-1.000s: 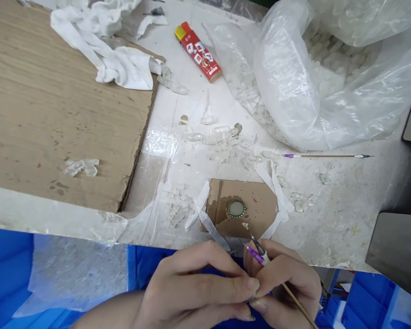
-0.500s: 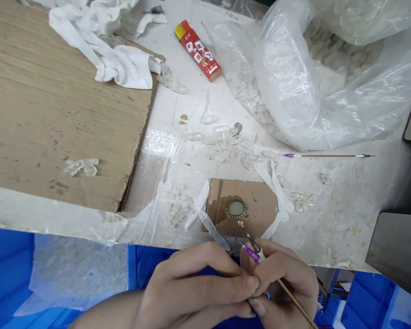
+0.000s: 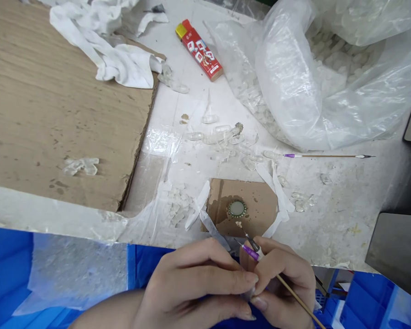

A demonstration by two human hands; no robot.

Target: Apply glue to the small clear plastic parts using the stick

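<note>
While the right hand [image 3: 287,274] clenches a thin wooden pick [image 3: 294,294] with a purple collar, its dark tip just beside a cardboard square [image 3: 260,198], the curled left hand [image 3: 195,288] presses against it, its grip's contents hidden. On that square, on the table [image 3: 342,219], sits a bottle cap [image 3: 237,209]. Farther off lie clear pieces [image 3: 195,136], a second pick [image 3: 329,156], a plastic bag [image 3: 287,77], a red box [image 3: 199,50], a cardboard sheet [image 3: 55,114] and a white cloth [image 3: 106,55].
</note>
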